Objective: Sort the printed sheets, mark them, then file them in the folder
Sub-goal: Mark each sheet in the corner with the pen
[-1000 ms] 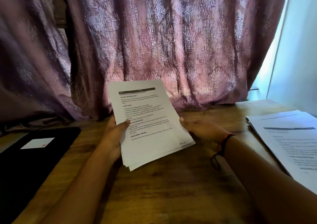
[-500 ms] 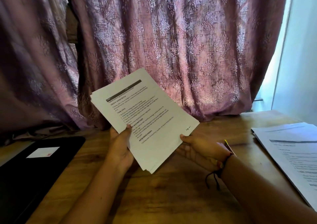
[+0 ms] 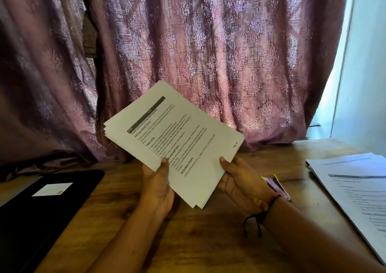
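Printed sheets (image 3: 177, 139) are held up in two hands in the middle of the frame.

The stack is slanted, with its heading toward the upper left, and it is up off the wooden table (image 3: 188, 241). The left hand (image 3: 158, 187) grips the lower left edge, thumb on top of the page and fingers under it. The right hand (image 3: 238, 180) grips the lower right edge the same way. A bead bracelet (image 3: 265, 205) is on its wrist. Just beside that wrist lie thin sticks (image 3: 277, 186), purple and yellow; I cannot tell what they are. A black folder (image 3: 41, 210) with a small white label (image 3: 52, 189) lies flat at the lower left. A second pile of sheets (image 3: 355, 193) lies at the right edge. A purple curtain (image 3: 208, 53) hangs behind.
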